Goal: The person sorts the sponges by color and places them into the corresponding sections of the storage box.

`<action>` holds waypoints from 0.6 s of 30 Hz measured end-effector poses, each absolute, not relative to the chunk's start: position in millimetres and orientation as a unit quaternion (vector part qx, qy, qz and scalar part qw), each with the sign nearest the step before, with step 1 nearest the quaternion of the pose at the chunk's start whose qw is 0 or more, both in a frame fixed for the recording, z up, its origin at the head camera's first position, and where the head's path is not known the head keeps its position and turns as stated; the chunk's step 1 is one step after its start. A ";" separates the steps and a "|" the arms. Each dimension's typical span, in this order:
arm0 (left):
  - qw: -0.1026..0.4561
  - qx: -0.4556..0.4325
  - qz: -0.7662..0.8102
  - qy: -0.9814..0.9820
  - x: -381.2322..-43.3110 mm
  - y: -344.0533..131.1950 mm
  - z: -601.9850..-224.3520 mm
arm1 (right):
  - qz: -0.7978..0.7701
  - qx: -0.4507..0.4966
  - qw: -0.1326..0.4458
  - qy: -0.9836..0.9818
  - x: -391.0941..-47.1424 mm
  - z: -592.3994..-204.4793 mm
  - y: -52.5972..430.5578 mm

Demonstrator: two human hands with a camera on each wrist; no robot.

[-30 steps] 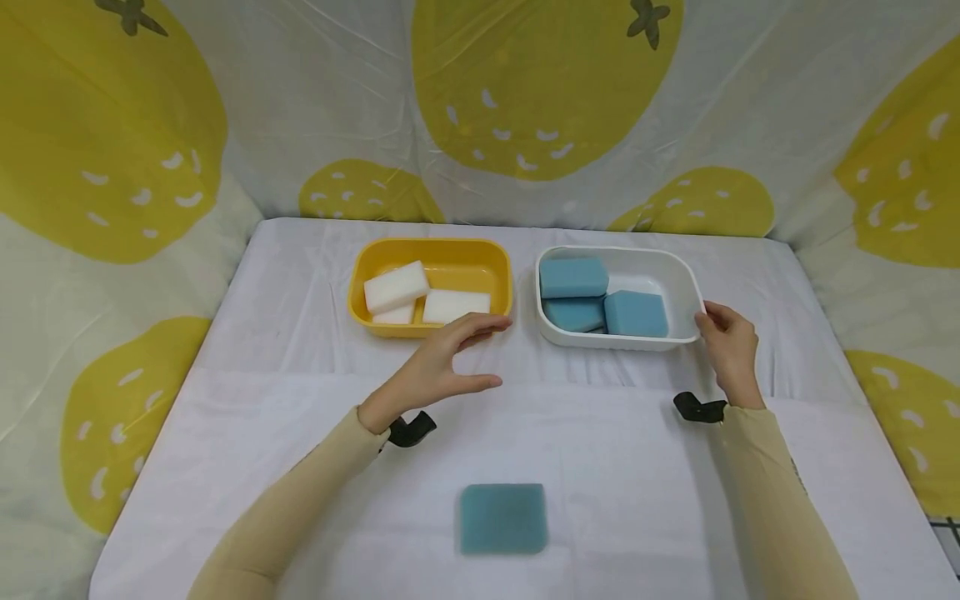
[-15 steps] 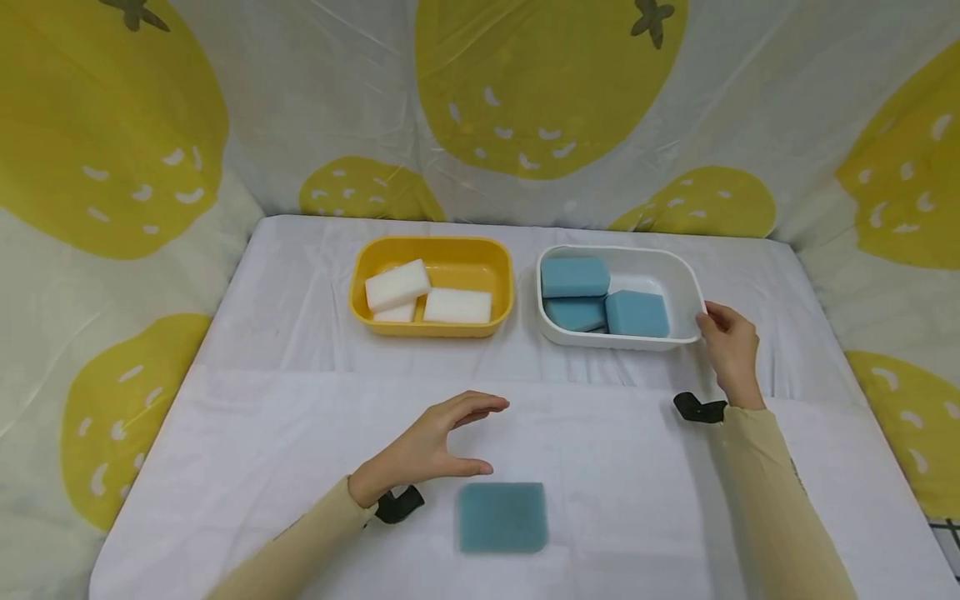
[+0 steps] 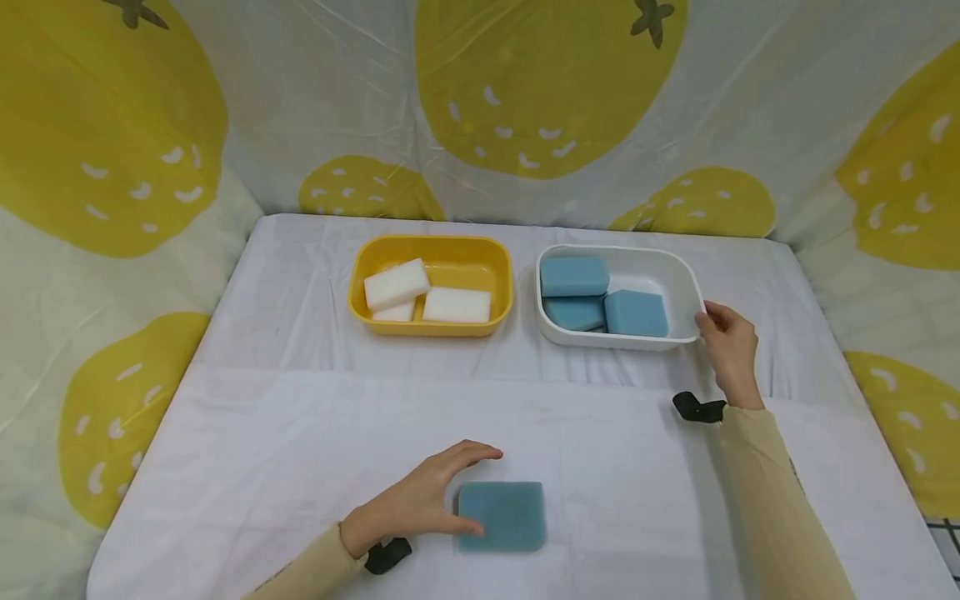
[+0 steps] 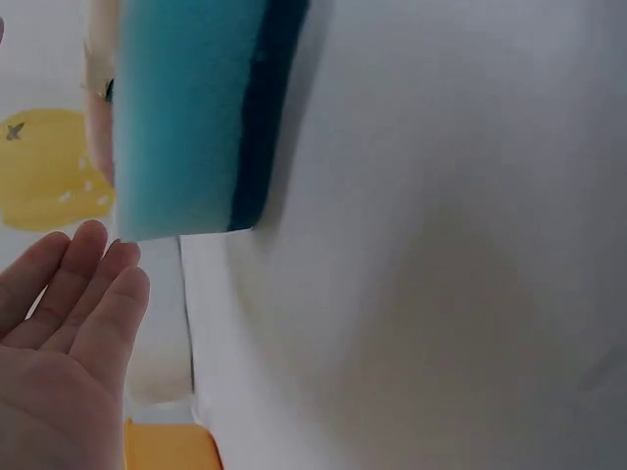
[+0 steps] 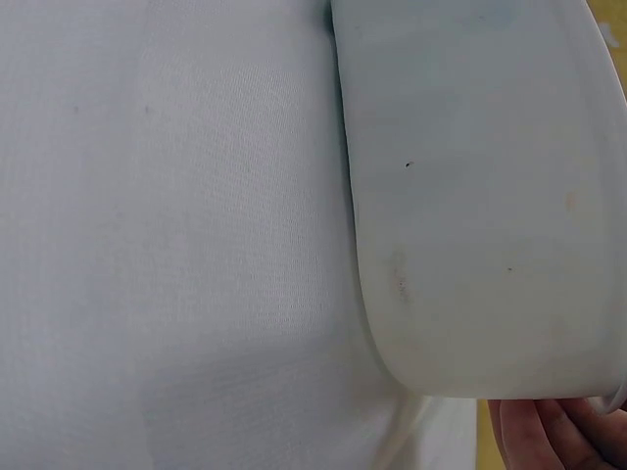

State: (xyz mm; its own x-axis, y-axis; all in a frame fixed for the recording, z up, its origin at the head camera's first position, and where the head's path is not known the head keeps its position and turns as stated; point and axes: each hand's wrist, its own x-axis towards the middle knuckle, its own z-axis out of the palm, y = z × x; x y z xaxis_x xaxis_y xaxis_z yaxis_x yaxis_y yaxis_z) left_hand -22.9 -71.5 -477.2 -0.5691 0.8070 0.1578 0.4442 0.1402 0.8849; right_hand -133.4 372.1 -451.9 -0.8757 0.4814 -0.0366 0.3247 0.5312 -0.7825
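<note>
A blue-green sponge (image 3: 502,508) lies flat near the front of the table; the left wrist view shows a darker layer along its underside. At its left end is my left hand (image 3: 420,497), thumb and fingers spread apart, with the thumb overlapping the sponge's edge in the head view. My right hand (image 3: 731,350) pinches the right rim of a white plastic container (image 3: 681,292), which holds several blue sponges (image 3: 636,314). The right wrist view has the container's wall (image 5: 480,215) up close, with fingertips (image 5: 529,431) at its end.
To the left of the white container stands a yellow container (image 3: 480,271) with white sponges (image 3: 457,306) in it. A white cloth (image 3: 300,450) covers the table. Behind hangs a curtain (image 3: 547,92) with a yellow fruit print.
My left hand has come down from the yellow container toward me, arriving at the single sponge with its fingers still spread. The right hand stays on the white container's rim.
</note>
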 end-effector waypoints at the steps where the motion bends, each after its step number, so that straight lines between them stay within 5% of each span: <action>1: 0.188 0.424 0.489 0.739 -20.7 -71.8 -478.4 | 0.425 -0.231 0.091 -0.870 -133.6 -451.8 372.3; 18: 0.230 0.429 0.443 0.753 -4.6 -67.6 -485.8 | 0.433 -0.230 0.092 -0.867 -132.5 -450.5 371.9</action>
State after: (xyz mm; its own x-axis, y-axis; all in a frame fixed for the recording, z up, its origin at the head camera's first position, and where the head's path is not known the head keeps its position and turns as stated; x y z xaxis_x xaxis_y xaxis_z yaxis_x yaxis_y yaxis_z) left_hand -4.6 -67.6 -485.8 -0.5266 0.8494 0.0344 0.4423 0.2392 0.8644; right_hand -132.5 371.9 -450.5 -0.8776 0.4779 -0.0385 0.3180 0.5200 -0.7928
